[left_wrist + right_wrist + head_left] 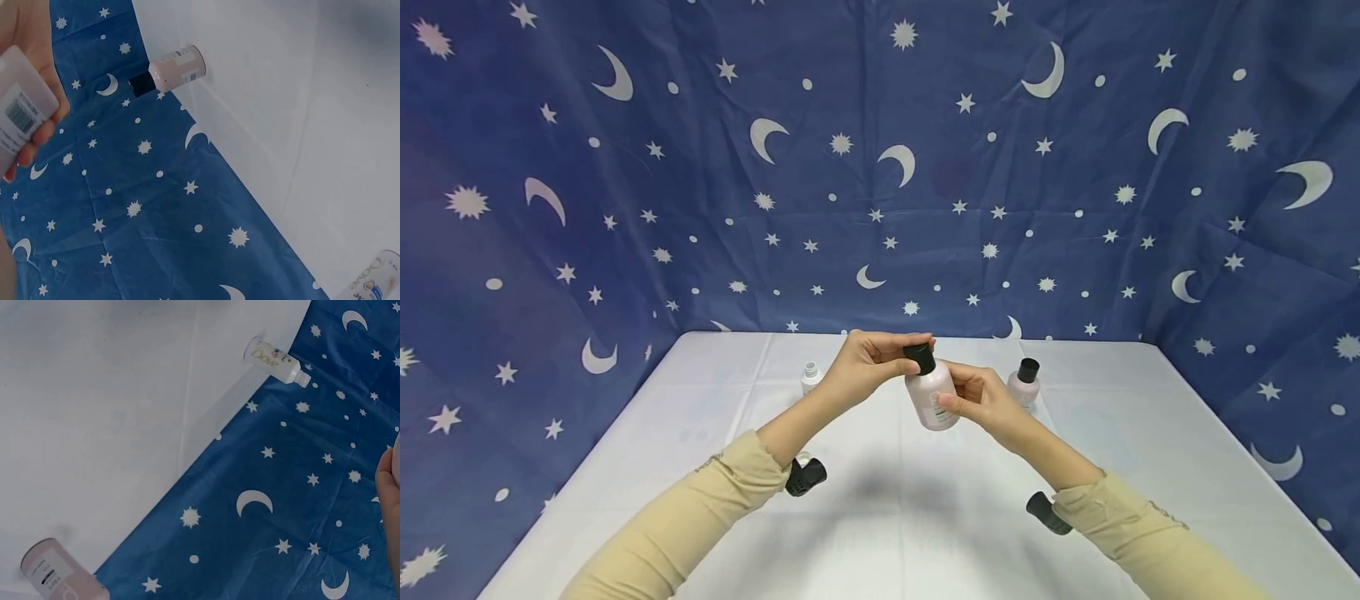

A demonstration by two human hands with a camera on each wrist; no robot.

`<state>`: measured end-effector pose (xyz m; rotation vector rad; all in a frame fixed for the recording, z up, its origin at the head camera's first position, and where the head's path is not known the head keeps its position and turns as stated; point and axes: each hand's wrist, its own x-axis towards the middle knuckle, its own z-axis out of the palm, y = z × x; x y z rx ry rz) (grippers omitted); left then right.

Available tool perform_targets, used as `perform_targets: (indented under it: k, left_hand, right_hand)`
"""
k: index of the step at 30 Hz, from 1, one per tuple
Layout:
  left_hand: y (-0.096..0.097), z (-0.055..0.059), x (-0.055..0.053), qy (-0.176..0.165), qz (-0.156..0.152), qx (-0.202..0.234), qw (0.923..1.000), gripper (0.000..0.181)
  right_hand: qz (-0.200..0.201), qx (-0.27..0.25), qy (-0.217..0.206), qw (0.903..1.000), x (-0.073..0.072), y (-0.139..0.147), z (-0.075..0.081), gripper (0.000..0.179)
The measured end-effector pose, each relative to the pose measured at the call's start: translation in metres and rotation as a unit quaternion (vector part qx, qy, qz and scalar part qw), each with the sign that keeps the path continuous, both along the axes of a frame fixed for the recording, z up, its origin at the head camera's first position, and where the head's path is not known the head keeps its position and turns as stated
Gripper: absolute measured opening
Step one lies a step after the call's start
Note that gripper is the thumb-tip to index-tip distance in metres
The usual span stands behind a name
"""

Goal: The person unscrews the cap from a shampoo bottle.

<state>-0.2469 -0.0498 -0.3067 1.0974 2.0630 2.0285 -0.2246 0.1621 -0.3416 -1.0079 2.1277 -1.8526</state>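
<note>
A pale pink bottle (928, 402) with a black cap (921, 357) is held up above the table, tilted so its top leans left. Fingers and thumb of my left hand (867, 363) pinch the cap. My right hand (987, 403) grips the bottle's body, thumb across the front label. In the left wrist view the same bottle (20, 103) shows a barcode on its back, with fingers curled round its edge. At the right wrist view's edge only part of a hand (389, 494) appears.
A similar pink bottle (1024, 385) with a black cap stands at the back right of the white-covered table (715, 467). Behind my left forearm stands a white Dove bottle (275, 360), its threaded neck uncapped. Blue star-and-moon cloth (850, 167) surrounds the table.
</note>
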Motion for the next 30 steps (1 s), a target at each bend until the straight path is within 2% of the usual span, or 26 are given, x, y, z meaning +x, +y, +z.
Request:
perform_targets:
  k: [7, 11, 15, 19, 24, 30]
  left_hand:
    - [0.006, -0.008, 0.006, 0.028, 0.055, 0.028, 0.9977, 0.042]
    - [0.013, -0.013, 0.008, 0.045, 0.098, 0.054, 0.9928, 0.034]
    - [0.022, -0.019, 0.006, 0.059, 0.172, 0.068, 0.981, 0.031]
    - [0.03, -0.024, 0.003, 0.057, 0.232, 0.081, 0.9677, 0.031]
    - [0.035, -0.029, -0.002, 0.052, 0.264, 0.089, 0.959, 0.029]
    - [0.035, -0.031, -0.007, 0.037, 0.291, 0.048, 0.9547, 0.031]
  right_hand:
    - [-0.016, 0.01, 0.011, 0.9997, 0.0, -0.003, 0.0, 0.056]
    - [-0.046, 0.007, 0.043, 0.998, -0.002, -0.007, -0.004, 0.055]
    - [-0.102, 0.004, 0.06, 0.9929, -0.01, -0.013, -0.011, 0.053]
    - [-0.137, 0.0, 0.042, 0.9897, -0.016, -0.016, -0.016, 0.052]
    - [-0.149, 0.012, 0.027, 0.9885, -0.02, -0.016, -0.018, 0.051]
    - [-0.158, 0.035, 0.001, 0.9867, -0.019, -0.017, -0.016, 0.053]
